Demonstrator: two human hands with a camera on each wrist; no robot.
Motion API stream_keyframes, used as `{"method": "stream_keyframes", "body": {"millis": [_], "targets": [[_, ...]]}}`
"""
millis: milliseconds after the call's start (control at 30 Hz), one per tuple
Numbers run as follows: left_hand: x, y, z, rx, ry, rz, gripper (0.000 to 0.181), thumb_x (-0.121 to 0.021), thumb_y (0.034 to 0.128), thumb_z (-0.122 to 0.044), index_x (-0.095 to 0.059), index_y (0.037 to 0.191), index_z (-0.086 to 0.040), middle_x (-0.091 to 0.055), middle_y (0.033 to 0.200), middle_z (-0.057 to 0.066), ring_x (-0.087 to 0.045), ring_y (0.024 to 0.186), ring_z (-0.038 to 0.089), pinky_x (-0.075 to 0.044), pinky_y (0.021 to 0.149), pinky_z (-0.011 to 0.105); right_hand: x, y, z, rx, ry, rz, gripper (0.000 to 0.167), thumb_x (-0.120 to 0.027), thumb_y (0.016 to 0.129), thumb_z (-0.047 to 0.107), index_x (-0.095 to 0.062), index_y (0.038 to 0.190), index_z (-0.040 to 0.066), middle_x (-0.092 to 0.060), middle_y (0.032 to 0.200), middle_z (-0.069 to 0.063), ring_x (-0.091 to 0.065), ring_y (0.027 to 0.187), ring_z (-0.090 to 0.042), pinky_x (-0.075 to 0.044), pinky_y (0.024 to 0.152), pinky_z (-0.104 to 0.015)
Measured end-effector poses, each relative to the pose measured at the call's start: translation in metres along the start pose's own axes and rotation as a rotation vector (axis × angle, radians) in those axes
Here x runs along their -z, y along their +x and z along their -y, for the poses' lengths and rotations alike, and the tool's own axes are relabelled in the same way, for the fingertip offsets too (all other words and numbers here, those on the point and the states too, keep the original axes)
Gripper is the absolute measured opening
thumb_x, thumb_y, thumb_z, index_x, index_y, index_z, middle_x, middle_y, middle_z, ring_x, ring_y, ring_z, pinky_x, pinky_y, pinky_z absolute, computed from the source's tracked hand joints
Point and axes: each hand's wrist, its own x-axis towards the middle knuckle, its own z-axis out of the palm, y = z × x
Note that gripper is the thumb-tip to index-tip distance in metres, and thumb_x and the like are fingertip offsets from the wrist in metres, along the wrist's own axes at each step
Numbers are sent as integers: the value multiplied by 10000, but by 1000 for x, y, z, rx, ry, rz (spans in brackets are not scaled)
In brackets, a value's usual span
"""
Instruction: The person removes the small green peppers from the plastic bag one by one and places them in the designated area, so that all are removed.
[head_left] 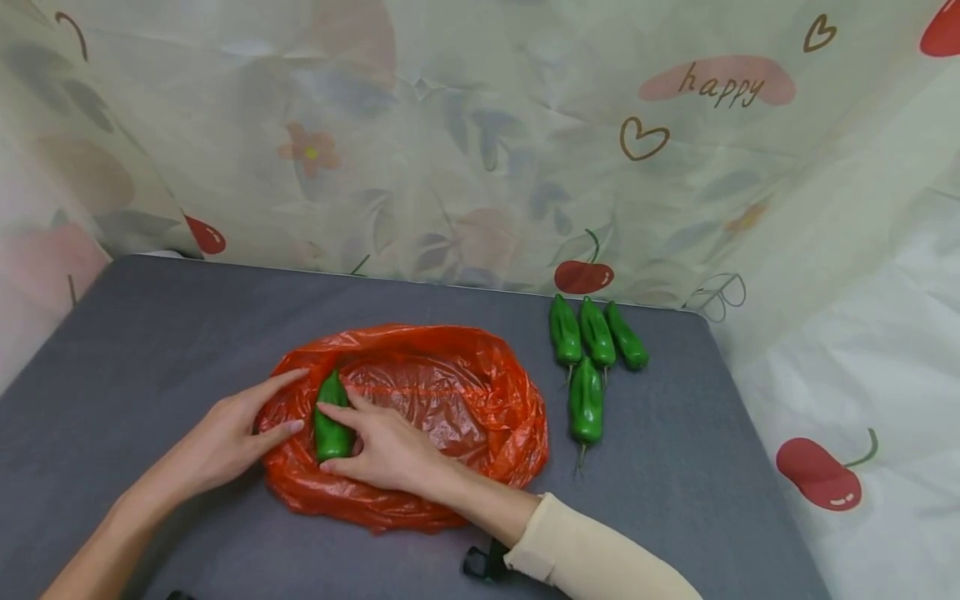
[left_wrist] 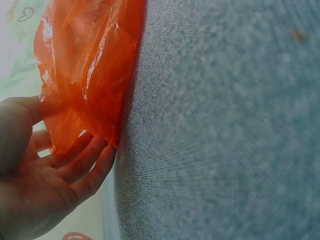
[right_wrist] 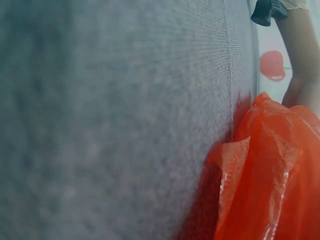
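A wide-mouthed red plastic bag [head_left: 517, 417] sits on the grey table, its rim rolled outward. Inside its left end stands a green pepper [head_left: 328, 437], which my right hand [head_left: 393, 450] grips between thumb and fingers from the right. My left hand [head_left: 225, 437] rests against the bag's left side, thumb and index finger spread apart on the plastic. In the left wrist view, the fingers of that hand [left_wrist: 55, 175] lie loosely extended against the bag [left_wrist: 95, 75]. The right wrist view shows the bag's side [right_wrist: 270, 175], but the right hand is hidden there.
Several more green peppers [head_left: 586, 400] lie on the table right of the bag. A patterned curtain [head_left: 450, 150] hangs behind the grey table [head_left: 675, 467]. A dark wrist device [head_left: 487, 562] shows below the right cuff.
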Motion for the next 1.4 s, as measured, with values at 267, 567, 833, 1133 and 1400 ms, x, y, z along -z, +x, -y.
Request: {"method": "stream_keyframes", "body": {"millis": [267,567,833,1133,1400], "targets": [[-1,-1,1,-1,0,-7,679,-656,963,-381,-396,1515,-83,-485,1430,273,-471,1282,478,-401,973,666,2,-4,-3,13,135,-77,613,-754,903,301,-511,1464,252,-544,1372,-47,-568,810,39,-468,715,-105],[-2,-1,1,2,-4,-7,675,-646,970,-376,-389,1520,-81,-478,1434,279,-465,1287,479,-403,973,662,8,-4,-6,-43,331,-37,591,-768,892,271,-543,1438,252,-661,1123,-1,-628,766,13,-512,682,-165],[-2,0,1,9,-10,-8,684,-653,962,-392,-393,1521,-98,-472,1442,272,-452,1300,477,-387,984,669,11,-5,-9,-114,503,-13,565,-768,893,260,-562,1418,280,-671,1129,7,-665,810,-3,-529,729,-191],[-2,0,1,-3,-14,-13,682,-666,957,-371,-397,1516,-88,-482,1430,275,-472,1284,470,-399,978,663,18,-12,-12,-113,599,21,569,-751,908,215,-543,1434,274,-656,1196,8,-676,843,-36,-535,761,-205],[-2,0,1,2,-9,-10,683,-665,957,-380,-398,1516,-91,-487,1423,281,-483,1274,470,-410,972,656,25,-24,-15,-150,669,47,557,-744,914,202,-545,1421,319,-614,1266,-7,-697,883,-87,-548,737,-242]]}}
